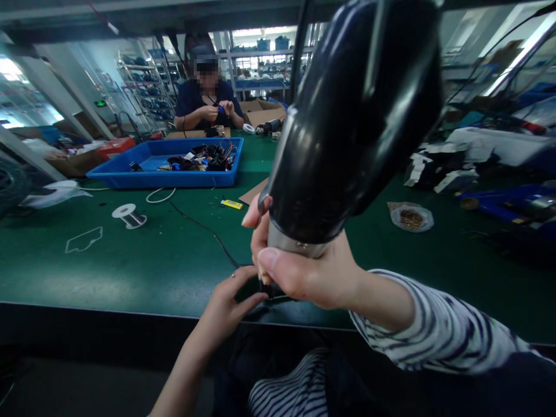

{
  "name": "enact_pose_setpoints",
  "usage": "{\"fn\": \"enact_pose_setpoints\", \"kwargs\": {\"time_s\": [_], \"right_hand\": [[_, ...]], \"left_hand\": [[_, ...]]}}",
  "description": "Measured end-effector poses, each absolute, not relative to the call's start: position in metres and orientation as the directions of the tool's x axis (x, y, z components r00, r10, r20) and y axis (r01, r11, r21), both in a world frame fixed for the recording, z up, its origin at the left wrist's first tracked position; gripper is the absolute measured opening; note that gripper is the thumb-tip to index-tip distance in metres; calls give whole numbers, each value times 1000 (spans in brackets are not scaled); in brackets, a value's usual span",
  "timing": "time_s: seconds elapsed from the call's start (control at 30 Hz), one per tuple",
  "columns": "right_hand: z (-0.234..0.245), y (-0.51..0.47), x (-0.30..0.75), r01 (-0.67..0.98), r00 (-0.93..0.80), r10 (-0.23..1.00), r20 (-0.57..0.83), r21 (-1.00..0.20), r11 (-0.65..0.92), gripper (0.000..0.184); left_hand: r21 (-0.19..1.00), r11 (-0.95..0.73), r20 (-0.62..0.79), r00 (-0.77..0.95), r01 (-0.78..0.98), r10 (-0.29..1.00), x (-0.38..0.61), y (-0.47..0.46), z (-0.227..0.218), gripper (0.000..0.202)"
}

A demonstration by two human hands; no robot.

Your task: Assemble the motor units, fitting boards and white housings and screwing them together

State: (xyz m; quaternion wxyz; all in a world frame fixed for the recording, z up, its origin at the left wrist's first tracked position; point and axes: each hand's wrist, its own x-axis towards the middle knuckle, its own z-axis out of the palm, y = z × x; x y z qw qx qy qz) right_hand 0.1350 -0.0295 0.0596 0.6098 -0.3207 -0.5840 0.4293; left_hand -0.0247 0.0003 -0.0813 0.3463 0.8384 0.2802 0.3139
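My right hand (304, 269) is wrapped round the silver collar of a large black electric screwdriver (347, 133), close to the camera. Its body slants up to the right and its nose points down; a small lever on its side lies by my fingers. The working tip is hidden behind my hand. Below it, at the table's front edge, my left hand (228, 298) pinches a small black part (266, 289) between thumb and fingers. Most of that part is covered. A thin black cable (208, 229) runs across the table toward my left hand.
On the green table (182, 272) are a solder wire spool (129, 215), a blue tray (165, 179) of wired parts, a yellow-labelled item (232, 204) and a bag of brass-coloured screws (410, 219). Blue and black items crowd the right. A co-worker (208, 104) sits opposite, handling something small.
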Motion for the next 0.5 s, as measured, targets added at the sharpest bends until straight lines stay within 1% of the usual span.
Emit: {"fn": "enact_pose_setpoints", "kwargs": {"time_s": [0.07, 0.2, 0.33, 0.5], "right_hand": [[53, -27, 131, -131, -49, 895, 443, -892, 434, 20], [39, -22, 124, -118, -94, 895, 436, -898, 425, 17], [33, -19, 124, -135, -139, 888, 439, -897, 422, 20], [34, -16, 127, -143, -159, 900, 406, -912, 386, 19]], "left_hand": [[752, -611, 343, 647, 245, 681, -23, 1, -81, 32], [733, -630, 361, 637, 256, 680, -23, 1, -81, 32], [745, -603, 331, 628, 284, 704, -24, 0, -84, 27], [756, -588, 314, 629, 288, 711, -23, 1, -87, 30]]}}
